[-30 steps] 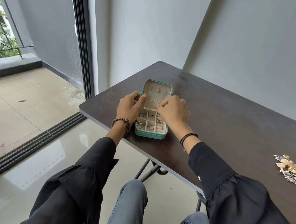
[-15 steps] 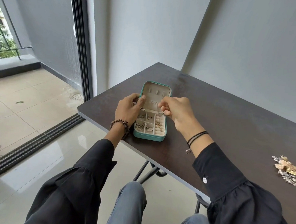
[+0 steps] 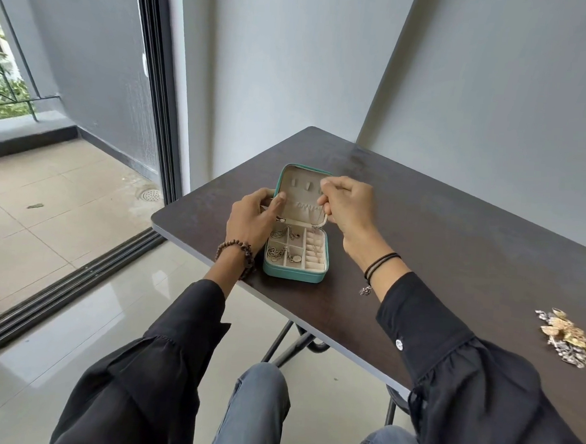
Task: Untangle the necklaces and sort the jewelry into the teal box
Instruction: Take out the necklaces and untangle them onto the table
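The teal box [image 3: 293,274] lies open on the dark table [image 3: 437,251], near its front left corner, with the lid standing up. Its cream compartments hold silver chains and pendants [image 3: 284,252]. My left hand [image 3: 252,219] grips the lid's left edge, thumb on the inner lining. My right hand [image 3: 349,204] is raised at the lid's right side, fingers pinched on a thin chain [image 3: 319,220] that hangs down toward the box. The chain is very fine and hard to trace.
A heap of gold and silver jewelry [image 3: 567,338] lies at the table's right end, far from the box. Grey walls stand behind the table. A sliding door track [image 3: 64,286] and a balcony are to the left.
My right hand has lifted from the compartments up to the lid's right side, drawing a thin chain with it. The left hand has stayed on the lid's left edge.
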`<state>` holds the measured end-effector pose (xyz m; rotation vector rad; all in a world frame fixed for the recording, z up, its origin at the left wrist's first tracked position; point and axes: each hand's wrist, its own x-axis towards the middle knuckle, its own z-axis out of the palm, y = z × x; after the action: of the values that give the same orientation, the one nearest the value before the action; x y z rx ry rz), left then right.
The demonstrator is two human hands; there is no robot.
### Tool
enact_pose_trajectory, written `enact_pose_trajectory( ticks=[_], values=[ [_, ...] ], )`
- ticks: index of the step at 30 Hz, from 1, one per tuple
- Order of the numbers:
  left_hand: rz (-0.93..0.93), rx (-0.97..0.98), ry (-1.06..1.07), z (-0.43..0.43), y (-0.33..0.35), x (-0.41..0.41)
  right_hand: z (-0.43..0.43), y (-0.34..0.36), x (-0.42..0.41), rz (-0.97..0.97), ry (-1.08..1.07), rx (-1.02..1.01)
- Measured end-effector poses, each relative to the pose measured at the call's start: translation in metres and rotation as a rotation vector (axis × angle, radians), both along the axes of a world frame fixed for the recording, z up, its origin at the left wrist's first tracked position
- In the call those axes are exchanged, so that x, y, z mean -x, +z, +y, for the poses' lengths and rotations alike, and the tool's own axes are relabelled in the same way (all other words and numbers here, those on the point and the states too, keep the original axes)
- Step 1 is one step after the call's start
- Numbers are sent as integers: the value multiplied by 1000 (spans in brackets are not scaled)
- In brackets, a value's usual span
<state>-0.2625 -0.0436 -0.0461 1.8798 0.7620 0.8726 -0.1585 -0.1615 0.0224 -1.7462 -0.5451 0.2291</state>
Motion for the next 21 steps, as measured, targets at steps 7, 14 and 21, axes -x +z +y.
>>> enact_pose_trajectory(
  ticks=[7, 14, 21],
  values=[
    [-20, 24, 9, -3, 4, 1, -19, 10, 4, 89, 100, -47],
    [18, -61, 291, -24, 24, 12, -65, 32, 15, 122, 199, -63],
    [-176, 66, -248, -92, 83, 13, -110, 58, 21, 91, 247, -90]
  ],
)
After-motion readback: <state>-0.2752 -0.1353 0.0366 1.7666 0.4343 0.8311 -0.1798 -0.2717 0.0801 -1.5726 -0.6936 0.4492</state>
